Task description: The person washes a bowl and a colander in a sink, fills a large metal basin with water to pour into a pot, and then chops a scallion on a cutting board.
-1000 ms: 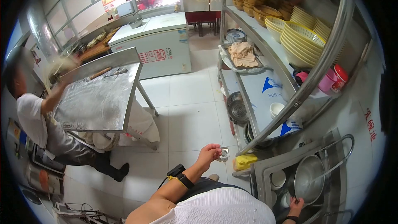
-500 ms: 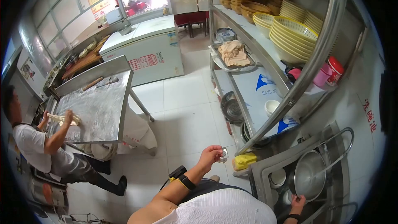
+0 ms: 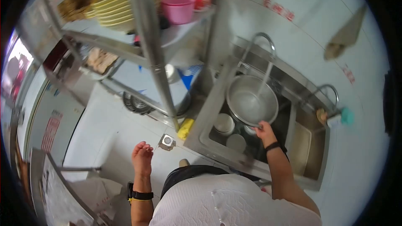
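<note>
My right hand (image 3: 264, 132) grips the near rim of a round metal basin (image 3: 247, 100) in the sink. From the curved faucet (image 3: 264, 37) a stream of water falls into the basin, where some water shows. White bowls (image 3: 224, 124) sit in the same sink compartment, left of the basin and partly under it. My left hand (image 3: 142, 157) hangs over the floor, away from the sink. Its fingers are loosely bent and somewhat apart, with nothing visible in them.
A second sink compartment (image 3: 303, 146) lies to the right, with its own faucet (image 3: 328, 90). At left stands a metal shelf rack (image 3: 153, 54) holding yellow bowls (image 3: 113, 10) and a pink tub (image 3: 179, 8). A yellow bag-like item (image 3: 185, 129) lies at its foot, near the floor drain (image 3: 167, 140).
My view has swung right toward the sink, and the person at the steel table has left it. My right hand keeps its hold on the basin. The left hand's fingers have loosened.
</note>
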A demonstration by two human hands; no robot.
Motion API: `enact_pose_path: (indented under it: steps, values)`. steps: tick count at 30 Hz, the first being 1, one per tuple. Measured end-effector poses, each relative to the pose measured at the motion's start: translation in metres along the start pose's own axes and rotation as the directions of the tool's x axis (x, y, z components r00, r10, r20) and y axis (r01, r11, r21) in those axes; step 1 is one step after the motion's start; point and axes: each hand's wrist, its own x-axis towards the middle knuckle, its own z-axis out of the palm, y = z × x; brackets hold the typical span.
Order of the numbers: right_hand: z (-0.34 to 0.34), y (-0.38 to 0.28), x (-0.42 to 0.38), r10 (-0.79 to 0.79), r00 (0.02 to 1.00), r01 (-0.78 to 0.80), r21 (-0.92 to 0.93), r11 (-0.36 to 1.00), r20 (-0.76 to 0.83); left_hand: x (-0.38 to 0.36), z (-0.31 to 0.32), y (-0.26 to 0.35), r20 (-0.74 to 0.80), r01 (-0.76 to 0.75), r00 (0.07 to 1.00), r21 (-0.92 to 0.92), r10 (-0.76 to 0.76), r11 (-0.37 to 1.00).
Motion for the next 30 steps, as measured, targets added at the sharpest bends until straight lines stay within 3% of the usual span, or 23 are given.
enact_pose_path:
  steps: [1, 6, 8, 10, 12, 14, 19, 24, 26, 30]
  values:
    - [0.023, -0.032, -0.009, 0.562, 0.827, -0.474, 0.550, 0.688, 0.011, 0.006, 0.007, 0.007, 0.023, 0.012, 1.000, 0.035, -0.013, 0.999]
    - [0.019, -0.026, -0.007, 0.609, 0.793, -0.504, 0.573, 0.647, 0.011, 0.048, 0.069, 0.025, 0.082, 0.034, 0.995, 0.202, -0.051, 0.979]
    - [0.025, -0.030, -0.012, 0.585, 0.811, -0.467, 0.602, 0.648, -0.002, 0.071, 0.103, 0.019, 0.217, 0.041, 0.970, 0.282, -0.105, 0.958]
    - [0.021, -0.026, -0.014, 0.575, 0.818, -0.469, 0.589, 0.658, 0.009, 0.090, 0.144, 0.002, 0.386, 0.026, 0.912, 0.285, -0.140, 0.958]
    - [0.017, -0.026, -0.016, 0.566, 0.824, -0.473, 0.578, 0.665, 0.023, 0.094, 0.197, -0.020, 0.424, 0.088, 0.880, 0.300, -0.216, 0.950]
    - [0.022, -0.036, -0.023, 0.551, 0.831, -0.499, 0.541, 0.677, 0.077, 0.094, 0.240, -0.047, 0.528, 0.132, 0.791, 0.345, -0.309, 0.929]
    - [0.031, -0.059, -0.033, 0.562, 0.820, -0.514, 0.577, 0.635, 0.112, 0.088, 0.316, -0.112, 0.577, 0.195, 0.666, 0.477, -0.473, 0.857]
    - [0.020, -0.036, -0.029, 0.538, 0.830, -0.492, 0.642, 0.588, 0.144, 0.135, 0.365, -0.154, 0.507, 0.079, 0.751, 0.568, -0.424, 0.819]
    - [0.023, -0.036, -0.027, 0.560, 0.819, -0.498, 0.646, 0.578, 0.130, 0.150, 0.379, -0.168, 0.446, 0.089, 0.798, 0.577, -0.405, 0.812]
    - [0.020, -0.038, -0.027, 0.564, 0.814, -0.517, 0.616, 0.594, 0.139, 0.180, 0.399, -0.204, 0.424, 0.130, 0.805, 0.558, -0.416, 0.819]
